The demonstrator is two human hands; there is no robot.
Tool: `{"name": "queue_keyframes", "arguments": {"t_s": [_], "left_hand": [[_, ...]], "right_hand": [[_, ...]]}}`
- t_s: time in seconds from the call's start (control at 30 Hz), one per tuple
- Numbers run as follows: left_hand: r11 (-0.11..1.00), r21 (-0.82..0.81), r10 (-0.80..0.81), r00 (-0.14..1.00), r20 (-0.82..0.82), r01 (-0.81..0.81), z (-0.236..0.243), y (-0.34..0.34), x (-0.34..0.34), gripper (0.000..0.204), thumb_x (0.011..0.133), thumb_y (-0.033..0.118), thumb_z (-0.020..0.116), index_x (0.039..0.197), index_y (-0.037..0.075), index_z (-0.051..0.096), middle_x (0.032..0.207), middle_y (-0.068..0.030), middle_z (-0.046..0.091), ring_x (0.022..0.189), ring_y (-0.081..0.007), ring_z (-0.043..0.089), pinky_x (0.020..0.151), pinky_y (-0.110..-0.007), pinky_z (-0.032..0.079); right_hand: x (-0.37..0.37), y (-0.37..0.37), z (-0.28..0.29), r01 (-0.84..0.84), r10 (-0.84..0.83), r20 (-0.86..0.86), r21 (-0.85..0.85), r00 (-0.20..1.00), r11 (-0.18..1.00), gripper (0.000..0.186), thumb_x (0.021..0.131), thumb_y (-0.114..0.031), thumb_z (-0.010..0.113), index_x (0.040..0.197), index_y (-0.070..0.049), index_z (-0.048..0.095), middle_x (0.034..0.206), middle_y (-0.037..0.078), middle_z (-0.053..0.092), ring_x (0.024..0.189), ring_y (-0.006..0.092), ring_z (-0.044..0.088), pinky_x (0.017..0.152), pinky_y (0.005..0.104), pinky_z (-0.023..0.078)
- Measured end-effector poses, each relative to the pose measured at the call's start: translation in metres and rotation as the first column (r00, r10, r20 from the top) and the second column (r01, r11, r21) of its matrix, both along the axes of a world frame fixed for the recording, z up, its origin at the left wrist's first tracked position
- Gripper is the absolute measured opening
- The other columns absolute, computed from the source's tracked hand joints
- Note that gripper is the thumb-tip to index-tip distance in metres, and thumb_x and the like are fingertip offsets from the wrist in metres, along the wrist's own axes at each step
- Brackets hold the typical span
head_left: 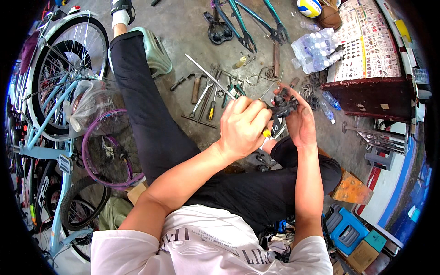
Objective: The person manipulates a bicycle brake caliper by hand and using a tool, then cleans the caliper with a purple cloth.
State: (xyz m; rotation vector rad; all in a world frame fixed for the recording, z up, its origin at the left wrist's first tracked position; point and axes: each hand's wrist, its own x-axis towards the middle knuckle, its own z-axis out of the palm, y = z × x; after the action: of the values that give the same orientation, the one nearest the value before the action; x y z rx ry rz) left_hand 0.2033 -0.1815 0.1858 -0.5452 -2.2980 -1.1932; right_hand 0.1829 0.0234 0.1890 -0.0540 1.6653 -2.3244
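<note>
My left hand is wrapped round a long screwdriver. Its metal shaft points away to the far left, and a yellow handle end shows below my fist. In my right hand is a black jointed bicycle part that looks like a derailleur, held between thumb and fingers. My left knuckles are right beside that part; whether they touch it I cannot tell. On the floor beyond lie a hammer, a yellow-handled screwdriver, a wrench and pliers.
A teal bicycle frame and a black saddle lie at the far side. Packed water bottles stand near a dark red cabinet. To my left are a light blue bicycle, a purple wheel rim and a plastic stool.
</note>
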Motion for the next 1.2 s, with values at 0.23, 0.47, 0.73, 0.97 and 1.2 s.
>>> {"name": "queue_keyframes", "arguments": {"t_s": [0.23, 0.47, 0.73, 0.97, 1.2], "left_hand": [[1.0, 0.026, -0.014, 0.999, -0.051, 0.015, -0.008, 0.002, -0.001, 0.031, 0.062, 0.007, 0.083, 0.089, 0.01, 0.068, 0.091, -0.0009, 0.068, 0.082, -0.0248, 0.06, 0.071, -0.038, 0.048], [0.998, 0.039, -0.041, 0.999, -0.001, 0.041, -0.008, 0.003, -0.003, 0.027, 0.066, 0.007, 0.084, 0.086, 0.009, 0.066, 0.086, -0.003, 0.066, 0.079, -0.0264, 0.059, 0.07, -0.039, 0.047], [0.996, 0.057, -0.069, 0.991, 0.111, 0.063, -0.013, 0.001, -0.005, 0.025, 0.069, 0.008, 0.084, 0.083, 0.006, 0.064, 0.082, -0.0065, 0.065, 0.076, -0.0292, 0.058, 0.067, -0.041, 0.047], [0.984, 0.176, -0.056, 0.979, 0.198, 0.02, -0.014, 0.003, -0.007, 0.02, 0.073, 0.007, 0.082, 0.08, 0.005, 0.064, 0.079, -0.0086, 0.065, 0.072, -0.0313, 0.058, 0.065, -0.042, 0.047], [0.995, 0.027, -0.095, 0.993, 0.07, 0.093, -0.011, -0.008, -0.012, 0.025, 0.069, 0.007, 0.083, 0.087, 0.008, 0.066, 0.087, -0.0049, 0.067, 0.079, -0.0287, 0.059, 0.071, -0.04, 0.048]], "right_hand": [[-0.001, 0.0, 0.008, -0.001, 0.002, -0.022, 0.05, 1.0, 0.999, 0.093, 0.085, -0.054, 0.079, 0.148, 0.008, 0.049, 0.14, 0.018, 0.06, 0.129, 0.0221, 0.056, 0.112, 0.0362, 0.041], [0.001, 0.002, 0.0, 0.005, -0.005, 0.064, -0.01, 0.998, 1.0, 0.065, 0.096, -0.036, 0.072, 0.141, 0.008, 0.056, 0.132, 0.016, 0.066, 0.119, 0.0198, 0.061, 0.109, 0.0339, 0.042], [0.004, -0.006, -0.001, 0.111, -0.13, 0.167, 0.12, 0.977, 0.987, 0.05, 0.101, -0.036, 0.067, 0.132, 0.005, 0.065, 0.112, 0.005, 0.072, 0.103, 0.0107, 0.062, 0.096, 0.0273, 0.044], [0.001, -0.002, -0.003, 0.06, -0.079, 0.129, 0.144, 0.989, 0.988, 0.056, 0.104, -0.043, 0.059, 0.138, 0.001, 0.062, 0.118, 0.003, 0.067, 0.102, 0.0101, 0.057, 0.094, 0.0284, 0.043], [-0.001, -0.002, 0.009, -0.052, 0.05, 0.02, 0.135, 0.999, 0.99, 0.065, 0.099, -0.041, 0.063, 0.146, 0.003, 0.054, 0.137, 0.014, 0.064, 0.123, 0.0179, 0.059, 0.108, 0.0328, 0.041]]}}
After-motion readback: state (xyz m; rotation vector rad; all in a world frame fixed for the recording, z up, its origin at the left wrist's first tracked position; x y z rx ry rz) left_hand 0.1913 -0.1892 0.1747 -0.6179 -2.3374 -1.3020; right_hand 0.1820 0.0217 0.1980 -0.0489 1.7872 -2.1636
